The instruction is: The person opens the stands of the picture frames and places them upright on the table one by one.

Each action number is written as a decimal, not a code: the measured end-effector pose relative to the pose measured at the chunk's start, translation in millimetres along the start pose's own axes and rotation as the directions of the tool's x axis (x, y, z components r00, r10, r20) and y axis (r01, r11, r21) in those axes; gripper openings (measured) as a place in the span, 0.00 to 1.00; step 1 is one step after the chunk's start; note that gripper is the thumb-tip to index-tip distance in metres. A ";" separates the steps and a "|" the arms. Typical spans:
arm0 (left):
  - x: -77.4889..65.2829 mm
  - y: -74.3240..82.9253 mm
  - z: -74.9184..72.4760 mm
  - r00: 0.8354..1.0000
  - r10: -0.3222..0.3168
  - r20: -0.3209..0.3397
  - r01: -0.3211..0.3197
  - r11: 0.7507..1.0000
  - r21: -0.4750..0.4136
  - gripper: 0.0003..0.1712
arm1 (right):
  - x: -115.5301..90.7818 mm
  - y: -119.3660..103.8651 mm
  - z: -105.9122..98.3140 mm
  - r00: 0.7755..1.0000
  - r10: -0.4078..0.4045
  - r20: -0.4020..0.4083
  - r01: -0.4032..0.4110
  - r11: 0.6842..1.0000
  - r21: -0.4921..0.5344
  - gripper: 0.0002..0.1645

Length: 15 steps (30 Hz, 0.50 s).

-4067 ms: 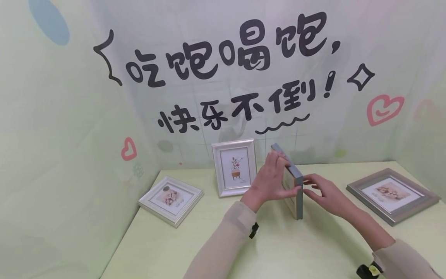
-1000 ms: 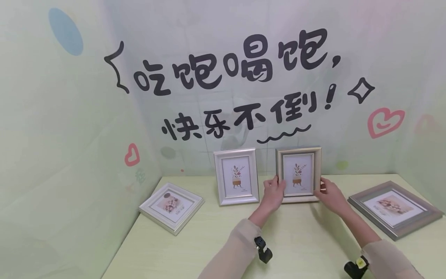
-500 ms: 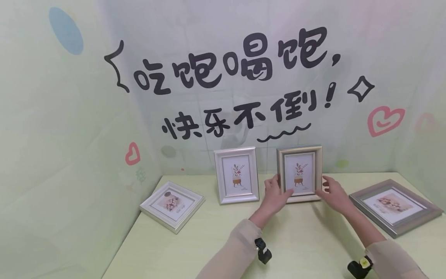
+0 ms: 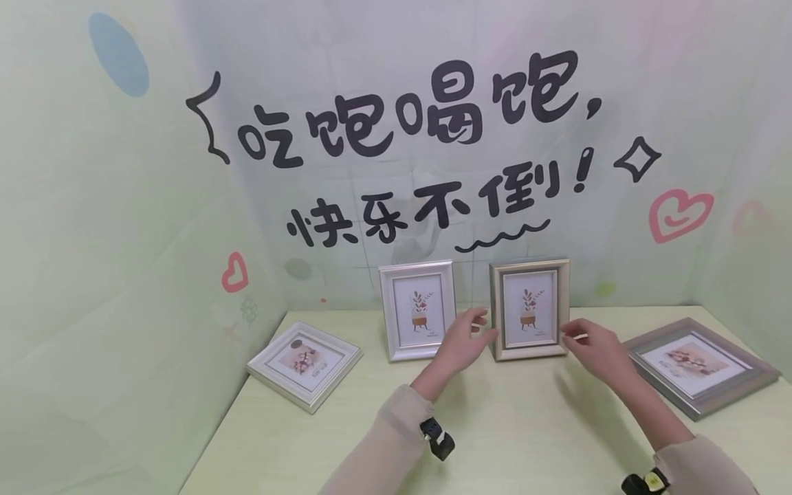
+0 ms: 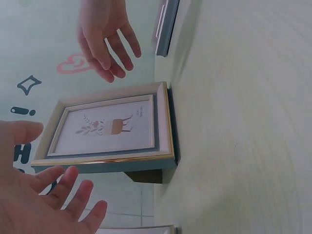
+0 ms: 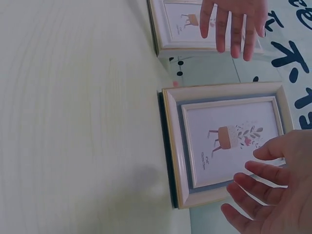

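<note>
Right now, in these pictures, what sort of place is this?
Probably a small booth or display corner: printed walls with large lettering stand round a pale table, which bears four picture frames.

Black lettering (image 4: 442,207), a pink heart (image 4: 680,216) and a blue oval (image 4: 119,55) mark the pale walls (image 4: 383,41).

The gold-edged frame (image 4: 530,309) looks smooth and glossy — the tabletop (image 4: 513,426) matt, faintly wood-grained.

Soft, even light with faint shadows across the table (image 4: 526,426)
</note>
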<state>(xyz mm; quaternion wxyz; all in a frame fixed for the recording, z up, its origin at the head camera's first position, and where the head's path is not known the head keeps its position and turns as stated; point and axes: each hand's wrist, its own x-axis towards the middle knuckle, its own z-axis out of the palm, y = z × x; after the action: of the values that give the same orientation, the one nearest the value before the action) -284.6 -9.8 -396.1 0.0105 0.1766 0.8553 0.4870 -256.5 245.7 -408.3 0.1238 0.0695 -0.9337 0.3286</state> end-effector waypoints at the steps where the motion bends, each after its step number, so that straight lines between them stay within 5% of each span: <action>1: -1.2 -0.9 -3.5 1.000 0.004 0.009 -0.003 1.000 -0.004 0.32 | 0.1 -3.0 1.2 1.000 -0.011 0.003 0.011 1.000 0.007 0.15; 15: -29.1 -33.9 -65.6 1.000 -0.013 -0.005 0.013 0.999 0.035 0.24 | 10.3 -72.2 47.6 0.973 -0.133 0.189 0.117 0.989 0.091 0.10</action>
<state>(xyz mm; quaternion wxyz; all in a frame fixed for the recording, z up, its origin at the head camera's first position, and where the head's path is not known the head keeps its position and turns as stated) -279.7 -89.0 -394.5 0.0082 0.1700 0.8649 0.4722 -260.0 159.2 -398.3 0.0495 0.1649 -0.9213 0.3486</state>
